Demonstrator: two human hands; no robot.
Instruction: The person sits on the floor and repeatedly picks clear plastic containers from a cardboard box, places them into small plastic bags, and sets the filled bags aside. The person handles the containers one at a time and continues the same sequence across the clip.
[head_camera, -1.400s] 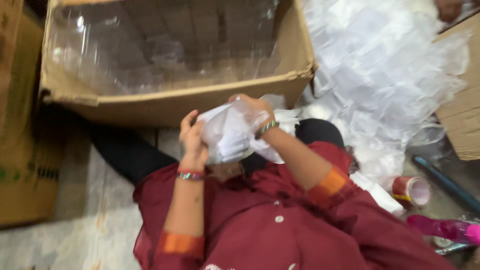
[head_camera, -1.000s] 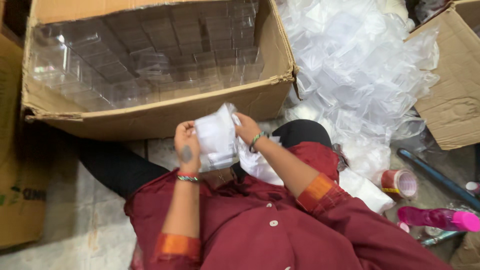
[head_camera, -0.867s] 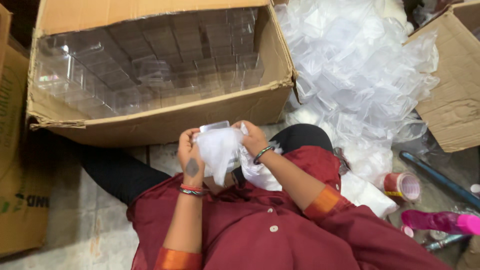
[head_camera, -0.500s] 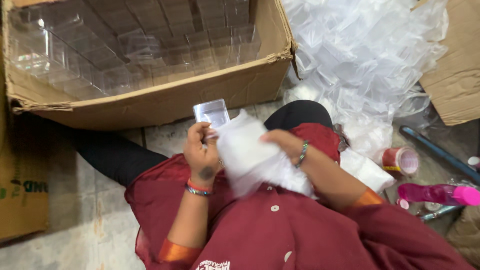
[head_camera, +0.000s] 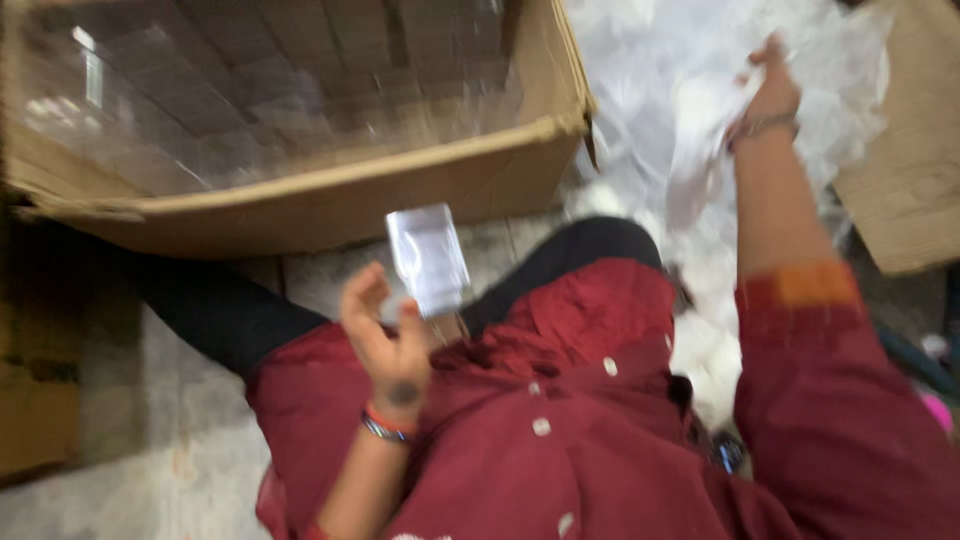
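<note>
Two hands apart: left hand (head_camera: 390, 345) pinches a small clear plastic box (head_camera: 428, 258) over the lap, fingers loosely curled; right hand (head_camera: 768, 92) grips crumpled plastic wrapping (head_camera: 690, 150), beside the cardboard box (head_camera: 400, 190).

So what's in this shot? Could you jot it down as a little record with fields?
Setting: person seated on the floor, in a red shirt, seen from above
Left hand: holds a small clear box, upright, over the lap
Right hand: stretched out to the plastic pile, gripping a white wrapper
Ahead: large carton filled with rows of clear boxes
Far right: a second carton, partly in view
Picture quality: motion-blurred, so fine detail is unclear
</note>
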